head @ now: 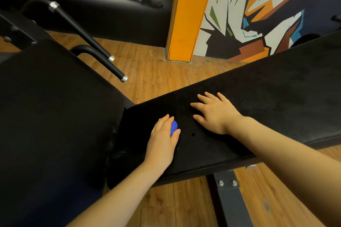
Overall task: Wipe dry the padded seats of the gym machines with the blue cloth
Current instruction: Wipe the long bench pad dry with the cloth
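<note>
2 hands on bench pad (pixel 258 97) — L hand (pixel 162 138) gripped balled blue cloth (pixel 173 128), R hand (pixel 215 112) flat, fingers spread; pad ran long to R.

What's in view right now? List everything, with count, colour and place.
bench pad: one, black, running from centre to the right edge
blue cloth: one, blue, bunched on the bench pad's near end, mostly hidden under the left hand
second pad: one, black, filling the left side
handle bars: two, black with silver end caps, upper left
bench frame: one, grey with bolts, below the bench pad
pillar: one, orange, top centre
wall mural: one, multicoloured, upper right
floor: wood-look brown
left hand: grips the blue cloth
right hand: flat on the bench pad, fingers spread
</note>
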Available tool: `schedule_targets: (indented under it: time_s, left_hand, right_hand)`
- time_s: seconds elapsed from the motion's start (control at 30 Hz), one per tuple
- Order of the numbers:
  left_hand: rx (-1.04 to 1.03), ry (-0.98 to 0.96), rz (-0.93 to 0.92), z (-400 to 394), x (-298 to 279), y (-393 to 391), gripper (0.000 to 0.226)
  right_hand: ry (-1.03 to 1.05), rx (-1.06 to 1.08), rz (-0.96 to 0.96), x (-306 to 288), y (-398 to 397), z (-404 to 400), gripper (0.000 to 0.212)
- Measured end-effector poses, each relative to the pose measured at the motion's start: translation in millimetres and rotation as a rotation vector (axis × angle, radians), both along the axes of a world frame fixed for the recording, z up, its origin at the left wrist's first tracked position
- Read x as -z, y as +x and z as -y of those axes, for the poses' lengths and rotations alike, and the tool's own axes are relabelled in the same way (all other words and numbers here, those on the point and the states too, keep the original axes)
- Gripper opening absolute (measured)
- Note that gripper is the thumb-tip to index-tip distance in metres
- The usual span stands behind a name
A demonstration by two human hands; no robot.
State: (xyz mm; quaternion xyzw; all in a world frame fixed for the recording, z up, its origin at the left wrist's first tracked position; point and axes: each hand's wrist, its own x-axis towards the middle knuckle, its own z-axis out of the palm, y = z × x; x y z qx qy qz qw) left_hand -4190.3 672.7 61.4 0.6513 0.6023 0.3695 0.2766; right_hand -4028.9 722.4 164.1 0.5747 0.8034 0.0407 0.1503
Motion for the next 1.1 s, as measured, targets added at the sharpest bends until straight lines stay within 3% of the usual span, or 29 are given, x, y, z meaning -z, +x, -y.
schedule_targets:
  time_s: [0.27,0.7,1.1]
  left_hand:
    - [-0.028,0.034,0.064,-4.5,4.6,2.7,0.052]
    - [-0.098,0.008,-0.016,-78.7,-23.5,28.5,0.042]
    - [0.072,-0.012,-0.006,7.4,-14.8,10.1,0.046]
  right_hand:
    - [0.075,0.014,-0.002,-14.7,44.1,6.2,0.053]
    - [0.066,0.023,0.003,-11.6,41.9,4.4,0.054]
    - [0.060,0.028,0.064,-10.1,38.9,6.7,0.060]
